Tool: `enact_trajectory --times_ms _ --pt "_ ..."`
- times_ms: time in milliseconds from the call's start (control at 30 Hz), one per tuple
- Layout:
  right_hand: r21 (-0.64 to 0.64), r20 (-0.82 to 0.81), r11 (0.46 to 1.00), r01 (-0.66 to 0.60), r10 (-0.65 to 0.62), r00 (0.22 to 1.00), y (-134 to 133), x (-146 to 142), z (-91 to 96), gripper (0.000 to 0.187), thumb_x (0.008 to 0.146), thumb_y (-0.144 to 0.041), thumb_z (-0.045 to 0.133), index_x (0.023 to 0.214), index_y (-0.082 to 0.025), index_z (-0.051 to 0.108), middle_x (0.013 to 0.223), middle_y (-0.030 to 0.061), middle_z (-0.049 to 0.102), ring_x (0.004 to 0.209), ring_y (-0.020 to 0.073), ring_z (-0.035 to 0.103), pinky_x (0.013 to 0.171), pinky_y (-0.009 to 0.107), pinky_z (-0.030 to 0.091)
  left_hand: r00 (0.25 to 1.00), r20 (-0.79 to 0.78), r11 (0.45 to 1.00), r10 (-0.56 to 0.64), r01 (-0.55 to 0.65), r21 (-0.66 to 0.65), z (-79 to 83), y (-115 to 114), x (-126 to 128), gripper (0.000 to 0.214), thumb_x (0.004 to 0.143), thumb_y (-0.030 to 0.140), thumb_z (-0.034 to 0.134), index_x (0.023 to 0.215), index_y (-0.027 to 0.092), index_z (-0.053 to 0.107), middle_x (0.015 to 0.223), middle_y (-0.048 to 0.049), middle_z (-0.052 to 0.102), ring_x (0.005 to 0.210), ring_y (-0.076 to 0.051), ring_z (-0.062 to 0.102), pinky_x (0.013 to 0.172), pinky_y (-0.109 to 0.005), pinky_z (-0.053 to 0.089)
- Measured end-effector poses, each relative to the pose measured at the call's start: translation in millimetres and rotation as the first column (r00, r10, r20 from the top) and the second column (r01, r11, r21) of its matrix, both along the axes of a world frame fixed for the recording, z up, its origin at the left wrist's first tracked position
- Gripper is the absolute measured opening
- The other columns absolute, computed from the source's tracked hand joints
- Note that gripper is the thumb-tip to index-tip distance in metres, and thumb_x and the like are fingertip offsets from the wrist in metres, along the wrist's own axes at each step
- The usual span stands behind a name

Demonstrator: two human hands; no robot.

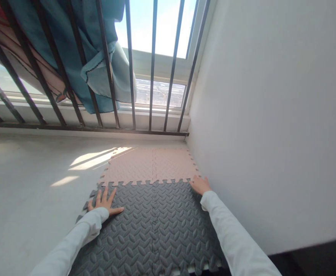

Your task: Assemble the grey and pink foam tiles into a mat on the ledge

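Note:
My left hand point(104, 202) lies flat with fingers spread on the far left corner of a dark grey foam puzzle mat point(153, 226). My right hand point(200, 184) presses flat on the mat's far right corner, by the wall. Both hold nothing. The grey mat's toothed far edge meets a pink foam puzzle mat point(152, 165) that lies beyond it on the floor. Both arms wear white sleeves.
A white wall point(271, 122) runs along the right side of the mats. Black window bars point(153, 76) stand at the back, with blue cloth point(99, 69) hanging behind them. Pale bare floor point(27, 184) with a sunlit patch lies to the left.

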State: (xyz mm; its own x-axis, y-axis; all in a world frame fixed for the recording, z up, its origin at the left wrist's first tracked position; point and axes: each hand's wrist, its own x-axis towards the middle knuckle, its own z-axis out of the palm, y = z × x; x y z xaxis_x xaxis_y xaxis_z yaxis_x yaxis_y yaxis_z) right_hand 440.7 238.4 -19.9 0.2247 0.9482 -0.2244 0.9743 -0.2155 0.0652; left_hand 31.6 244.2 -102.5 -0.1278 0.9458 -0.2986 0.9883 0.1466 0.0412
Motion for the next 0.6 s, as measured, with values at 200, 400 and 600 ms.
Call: enact_trajectory --times_ms 200,400,600 --pt "0.166 -0.165 0.982 -0.088 0.116 0.979 -59.6 -49.0 -1.1 0.055 0.086 -0.042 0.028 0.134 -0.014 0.027 0.136 0.0132 0.035 0.126 0.0222 0.028 0.101 0.041 0.021 1.0 -0.024 0.999 0.011 -0.012 -0.045 7.2 0.0 2.8 0.099 0.05 0.075 0.043 0.136 0.032 0.016 0.147 -0.0035 0.0 0.133 -0.031 -0.002 0.101 -0.055 0.008" --pt "0.138 -0.3 0.972 -0.187 0.221 0.928 -165.2 -108.3 -15.0 0.056 0.081 -0.051 0.036 0.13 -0.023 0.036 0.138 0.0107 0.03 0.129 0.0253 0.021 0.103 0.051 0.012 1.0 -0.007 1.0 0.004 -0.004 -0.01 6.8 3.9 0.3 0.098 0.052 0.074 0.042 0.136 0.03 0.016 0.147 -0.0063 0.002 0.133 -0.032 0.0 0.1 -0.056 0.011" --pt "0.14 -0.34 0.983 -0.117 0.159 0.927 -211.0 -127.7 -35.8 0.052 0.084 -0.046 0.032 0.13 -0.023 0.036 0.139 0.0087 0.028 0.129 0.0259 0.022 0.101 0.057 0.012 0.997 -0.039 0.997 -0.062 0.06 -0.05 37.5 -26.3 41.6 0.069 0.07 0.052 0.043 0.132 0.027 0.03 0.144 -0.0113 0.018 0.131 -0.031 0.015 0.1 -0.059 0.01"
